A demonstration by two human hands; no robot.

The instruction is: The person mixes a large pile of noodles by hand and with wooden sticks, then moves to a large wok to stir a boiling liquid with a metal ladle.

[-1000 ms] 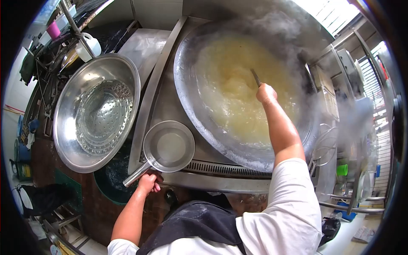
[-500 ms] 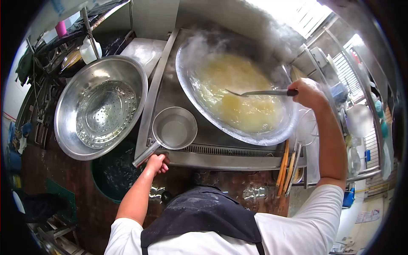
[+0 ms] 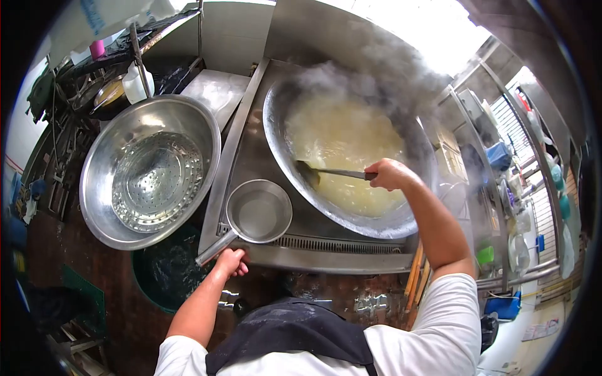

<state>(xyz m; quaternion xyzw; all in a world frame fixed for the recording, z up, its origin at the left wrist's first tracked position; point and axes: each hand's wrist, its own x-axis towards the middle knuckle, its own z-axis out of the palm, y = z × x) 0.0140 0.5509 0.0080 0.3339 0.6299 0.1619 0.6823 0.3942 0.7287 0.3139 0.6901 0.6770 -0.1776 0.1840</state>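
My right hand [image 3: 390, 175] is closed round the handle of a long metal spatula [image 3: 342, 172]. Its blade rests by the left inner wall of a big wok [image 3: 285, 153], where yellowish liquid [image 3: 345, 141] steams. My left hand [image 3: 232, 262] is at the stove's front edge, fingers curled, just beside the handle of a metal saucepan [image 3: 258, 211]; whether it grips anything is hidden. The saucepan sits on the stove top, left of the wok.
A large steel basin [image 3: 100, 182] with a perforated bottom stands left of the stove [image 3: 326, 262]. Below it is a dark green tub [image 3: 164, 269]. Wooden sticks [image 3: 414, 276] hang at the stove's front right. Racks [image 3: 495, 188] line the right side.
My right hand has moved left with the spatula, whose blade went from the middle of the liquid to the wok's left wall. The view has shifted slightly. My left hand stays by the saucepan handle.
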